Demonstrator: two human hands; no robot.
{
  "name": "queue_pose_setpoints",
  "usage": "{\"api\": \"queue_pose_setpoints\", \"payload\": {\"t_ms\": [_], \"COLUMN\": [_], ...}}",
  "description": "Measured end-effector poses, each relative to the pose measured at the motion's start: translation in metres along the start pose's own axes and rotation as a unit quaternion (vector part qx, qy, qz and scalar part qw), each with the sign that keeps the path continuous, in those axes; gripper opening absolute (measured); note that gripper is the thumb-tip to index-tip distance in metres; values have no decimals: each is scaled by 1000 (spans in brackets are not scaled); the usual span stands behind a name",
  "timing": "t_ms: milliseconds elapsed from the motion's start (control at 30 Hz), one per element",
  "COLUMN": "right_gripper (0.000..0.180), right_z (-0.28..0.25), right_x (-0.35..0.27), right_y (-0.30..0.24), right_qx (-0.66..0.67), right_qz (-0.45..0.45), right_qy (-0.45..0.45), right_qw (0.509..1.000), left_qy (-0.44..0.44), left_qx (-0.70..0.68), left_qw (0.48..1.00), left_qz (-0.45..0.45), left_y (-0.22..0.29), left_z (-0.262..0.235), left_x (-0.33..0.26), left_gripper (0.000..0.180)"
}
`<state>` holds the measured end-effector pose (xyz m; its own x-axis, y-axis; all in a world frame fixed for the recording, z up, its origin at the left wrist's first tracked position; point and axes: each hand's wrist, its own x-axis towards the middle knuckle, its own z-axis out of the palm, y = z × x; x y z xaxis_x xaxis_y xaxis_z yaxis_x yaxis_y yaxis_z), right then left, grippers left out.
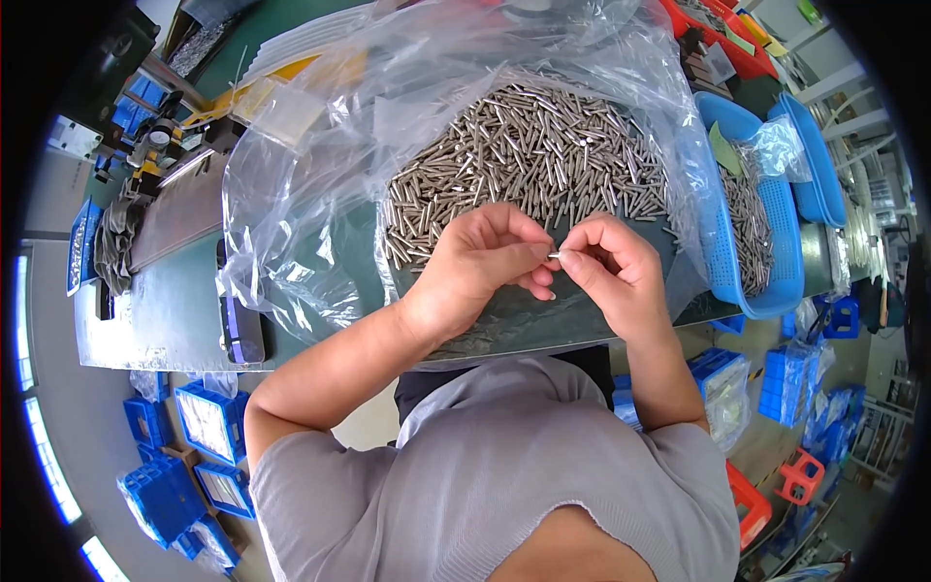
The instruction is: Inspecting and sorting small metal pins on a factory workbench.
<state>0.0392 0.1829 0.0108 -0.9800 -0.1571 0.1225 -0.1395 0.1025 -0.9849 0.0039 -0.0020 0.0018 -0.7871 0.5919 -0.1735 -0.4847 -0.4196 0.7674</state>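
Observation:
My left hand [480, 262] and my right hand [611, 267] meet in front of me over a dark tray. Between their fingertips sits one small metal pin [555, 255], pinched from both sides. Just beyond my hands lies a large heap of short silver pins [529, 160], spread on a clear plastic bag [330, 145] that covers the tray.
A blue mesh basket [766, 233] with more pins and a plastic bag stands at the right, a second blue basket [815, 165] behind it. A dark phone [242, 325] lies at the table's left front. Blue crates [184, 456] sit on the floor; red bins [718, 34] at the far right.

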Motion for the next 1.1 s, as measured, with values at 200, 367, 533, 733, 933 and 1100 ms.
{"api": "queue_pose_setpoints", "payload": {"t_ms": [200,367,533,733,933,1100], "right_gripper": [5,5,5,5,6,6], "right_z": [-3,0,0,-1,0,1], "right_x": [1,2,1,2,2,3], "right_y": [-3,-5,1,-5,-1,-3], "right_qx": [-2,42,29,-15,12,6], "right_qz": [5,36,21,2,-4,-5], "right_qy": [-5,-4,18,29,28,29], "right_qw": [1000,998,999,999,1000,1000], "left_qy": [1,-13,11,-2,-5,-17], "left_qx": [41,40,3,-8,5,7], "left_qw": [999,999,1000,999,1000,1000], "left_qz": [8,-3,-14,-33,-7,11], "left_y": [1,3,1,5,1,0], "left_z": [3,6,5,6,5,3], "left_x": [1,-2,1,1,2,1], "left_gripper": [6,7,8,10,9,8]}}
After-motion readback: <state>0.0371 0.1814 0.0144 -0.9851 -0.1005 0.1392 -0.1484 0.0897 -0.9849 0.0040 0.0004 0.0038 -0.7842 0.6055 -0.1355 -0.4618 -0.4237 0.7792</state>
